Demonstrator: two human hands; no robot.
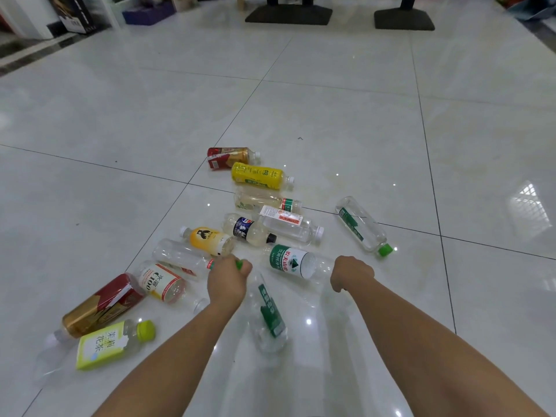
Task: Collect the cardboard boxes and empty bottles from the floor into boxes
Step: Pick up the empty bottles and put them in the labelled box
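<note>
Most of the job looks undone to me. The pale tiled floor (331, 100) carries well over a dozen empty bottles, all lying on their sides in a loose trail from mid-room down toward the person. I can see no collecting box anywhere, nor any cardboard on this stretch (the dark shapes along the far wall are too blurred to name). So, as far as I can judge, nothing is stowed yet. Bulkiest from where I stand is the brown tea bottle (102, 305) at the near left, touching the lime-green bottle (111, 341) below it. Farther out lie the yellow bottle (258, 176) and, just beyond it, the red-labelled bottle (230, 158). One stray clear bottle (362, 225) sits well apart to the right. The white-and-green water bottle (290, 261) lies between the two hands. A clear green-labelled bottle (267, 317) slants back from the left hand toward the person, though I can't tell whether it is off the tiles. The right hand (352, 273) is bunched up against the clear end of the water bottle, and whether it actually has hold of it I cannot tell. The left hand (230, 278) is curled tight round the top of the green-labelled bottle, whose green cap (239, 264) peeps out between the fingers.
</note>
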